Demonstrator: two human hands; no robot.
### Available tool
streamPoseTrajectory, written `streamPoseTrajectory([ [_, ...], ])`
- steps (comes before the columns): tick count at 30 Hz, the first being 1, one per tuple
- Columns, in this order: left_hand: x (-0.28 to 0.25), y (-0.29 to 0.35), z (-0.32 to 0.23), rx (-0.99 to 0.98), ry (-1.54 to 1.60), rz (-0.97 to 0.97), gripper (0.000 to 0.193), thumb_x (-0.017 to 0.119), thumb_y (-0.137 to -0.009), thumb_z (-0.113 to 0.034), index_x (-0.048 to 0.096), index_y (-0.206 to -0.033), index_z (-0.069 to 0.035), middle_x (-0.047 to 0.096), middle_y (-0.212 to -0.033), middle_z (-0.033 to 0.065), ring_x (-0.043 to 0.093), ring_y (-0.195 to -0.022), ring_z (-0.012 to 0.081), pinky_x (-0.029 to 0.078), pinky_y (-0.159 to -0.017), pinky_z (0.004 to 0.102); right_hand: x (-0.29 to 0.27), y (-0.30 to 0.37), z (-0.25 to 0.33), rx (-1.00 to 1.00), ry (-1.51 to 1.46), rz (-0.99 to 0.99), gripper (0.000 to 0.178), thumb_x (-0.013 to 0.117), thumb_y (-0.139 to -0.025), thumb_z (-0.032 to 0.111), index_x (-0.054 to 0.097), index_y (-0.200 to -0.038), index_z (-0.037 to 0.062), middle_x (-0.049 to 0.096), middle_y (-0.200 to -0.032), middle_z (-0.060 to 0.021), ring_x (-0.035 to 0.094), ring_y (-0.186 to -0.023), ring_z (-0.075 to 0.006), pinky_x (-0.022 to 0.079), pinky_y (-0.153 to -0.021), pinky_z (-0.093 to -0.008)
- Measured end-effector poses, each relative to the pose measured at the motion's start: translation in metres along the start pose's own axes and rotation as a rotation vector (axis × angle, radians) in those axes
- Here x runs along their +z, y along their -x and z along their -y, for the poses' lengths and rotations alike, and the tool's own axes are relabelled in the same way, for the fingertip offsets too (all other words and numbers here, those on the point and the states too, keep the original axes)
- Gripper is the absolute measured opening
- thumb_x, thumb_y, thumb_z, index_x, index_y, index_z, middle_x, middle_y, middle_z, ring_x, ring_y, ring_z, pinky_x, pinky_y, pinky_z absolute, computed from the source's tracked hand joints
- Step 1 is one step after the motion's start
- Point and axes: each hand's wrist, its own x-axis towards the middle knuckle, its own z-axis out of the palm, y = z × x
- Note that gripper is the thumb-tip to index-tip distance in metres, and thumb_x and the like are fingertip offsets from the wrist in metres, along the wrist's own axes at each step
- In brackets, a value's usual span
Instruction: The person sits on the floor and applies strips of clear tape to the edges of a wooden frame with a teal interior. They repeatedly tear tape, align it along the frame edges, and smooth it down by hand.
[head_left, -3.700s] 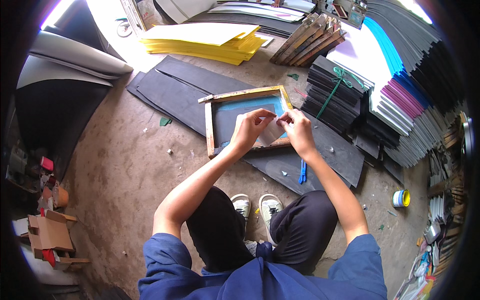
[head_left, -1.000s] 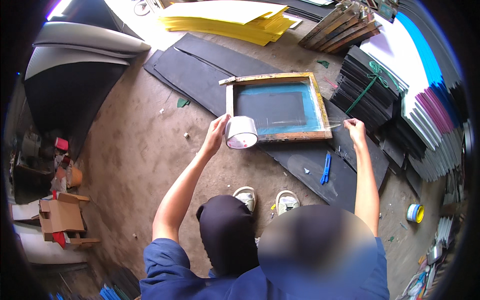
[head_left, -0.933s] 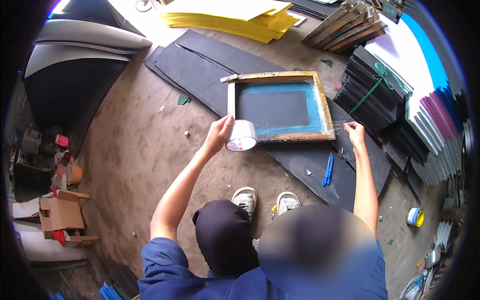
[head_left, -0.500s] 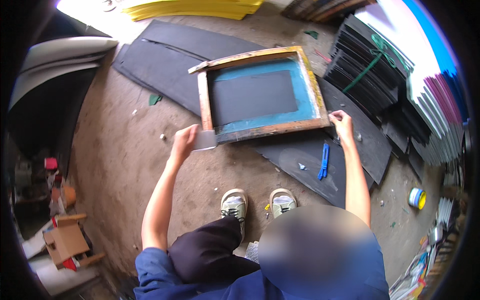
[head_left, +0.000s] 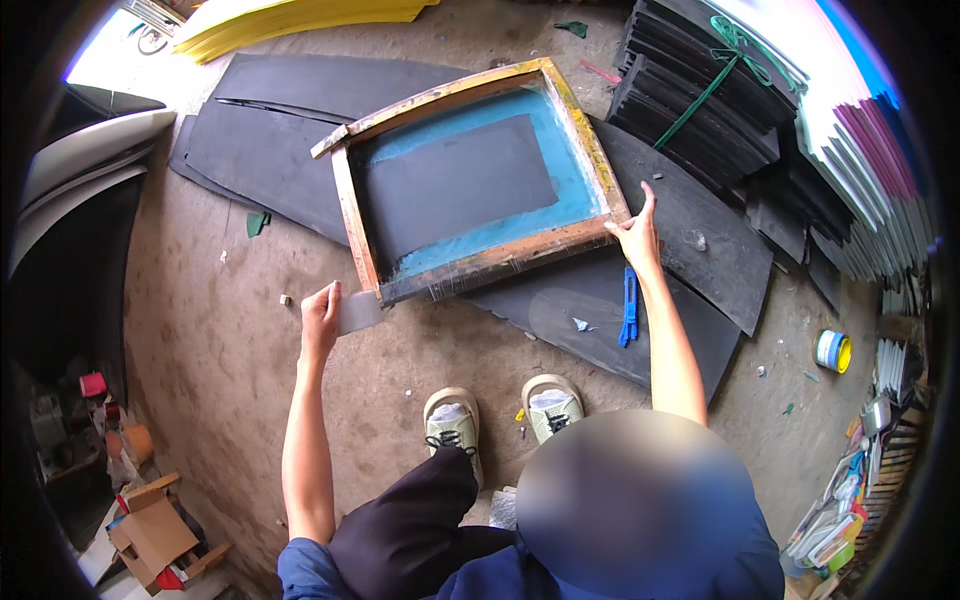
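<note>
A brown, stained concrete floor (head_left: 225, 340) spread across the frame, dotted with small scraps. Bright white light (head_left: 115, 70) glared in at the upper left, beside a stack of broad yellow sheets (head_left: 290, 25) along the top edge. Large curved black and grey sheets (head_left: 75, 250) filled the left side. At the upper right stood stacked black sheets (head_left: 650, 100) tied with green cord (head_left: 697, 101). An open brown cardboard box (head_left: 155, 535) sat at the lower left.

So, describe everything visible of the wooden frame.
The wooden frame is four-sided and paint-stained, with a blue-green border around a dark middle. It sits askew over black sheets, one corner overhanging the floor. Clear tape seems to run along its near bar. The right hand touches its near right corner.
</note>
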Motion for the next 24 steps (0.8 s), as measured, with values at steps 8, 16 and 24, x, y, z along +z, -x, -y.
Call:
streamPoseTrajectory([
  [8, 0.004, -0.002, -0.004, 0.031, -0.018, 0.022, 0.041, 0.044, -0.094, -0.028, 0.04, -0.064, 0.001, 0.033, -0.054, 0.0018, 0.031, -0.051, 0.0092, 0.028, -0.045, 0.0293, 0.009, -0.008, -0.006, 0.066, 0.106, -0.021, 0.062, 0.072, -0.072, 0.013, 0.025, -0.112, 0.0116, 0.062, -0.074, -0.0085, 0.062, -0.078, -0.028, 0.04, -0.074, -0.046],
  [16, 0.004, -0.007, -0.014, 0.033, -0.031, 0.022, 0.041, 0.044, -0.094, -0.028, 0.039, -0.064, 0.0, 0.032, -0.054, -0.0004, 0.03, -0.052, 0.0079, 0.026, -0.045, 0.0281, 0.009, -0.021, -0.008, 0.157, 0.139, 0.034, 0.063, 0.074, -0.071, 0.019, 0.024, -0.109, 0.0123, 0.064, -0.078, -0.0084, 0.061, -0.085, -0.0285, 0.04, -0.077, -0.0478],
  [24, 0.002, -0.008, -0.011, 0.024, -0.006, 0.013, 0.04, 0.045, -0.094, -0.026, 0.038, -0.064, -0.001, 0.031, -0.054, -0.0003, 0.028, -0.052, 0.0075, 0.025, -0.045, 0.028, 0.019, -0.033, -0.007, 0.217, 0.107, 0.056, 0.066, 0.073, -0.068, 0.008, 0.024, -0.112, 0.0062, 0.056, -0.099, -0.026, 0.056, -0.097, -0.0402, 0.044, -0.083, -0.0444],
])
